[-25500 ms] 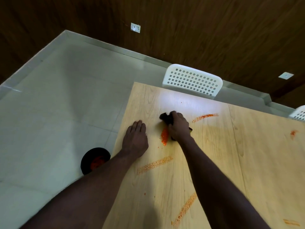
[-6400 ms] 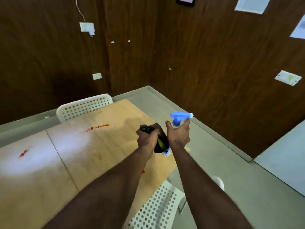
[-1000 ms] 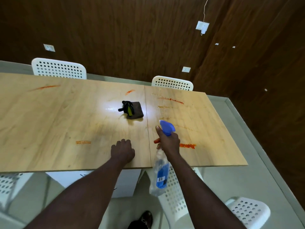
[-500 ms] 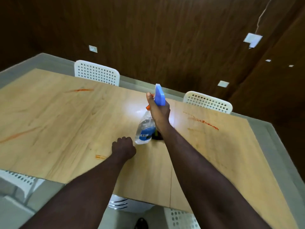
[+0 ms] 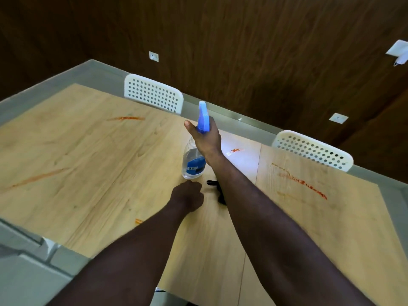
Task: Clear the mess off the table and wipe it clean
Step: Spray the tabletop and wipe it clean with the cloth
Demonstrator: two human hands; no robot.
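Note:
My right hand (image 5: 206, 138) grips the neck of a clear spray bottle (image 5: 193, 161) with a blue trigger head, held over the middle of the light wooden table (image 5: 88, 173). My left hand (image 5: 187, 196) rests as a loose fist on the tabletop just below the bottle and holds nothing. A dark cloth (image 5: 217, 191) lies on the table, mostly hidden behind my right forearm. Orange-red smears mark the wood: one at the far left (image 5: 125, 118), one long streak at the left (image 5: 37, 177), one beside the bottle (image 5: 235, 150), and a long one on the right panel (image 5: 302, 182).
Two white perforated chairs stand at the table's far side, one at the left (image 5: 153, 94) and one at the right (image 5: 312, 150). A small orange spot (image 5: 138, 221) lies near the table's front edge. Grey floor and a dark wood wall surround the table.
My right hand carried the spray bottle from the front edge up over the table's middle and now holds it slightly further in. The left hand stayed on the tabletop.

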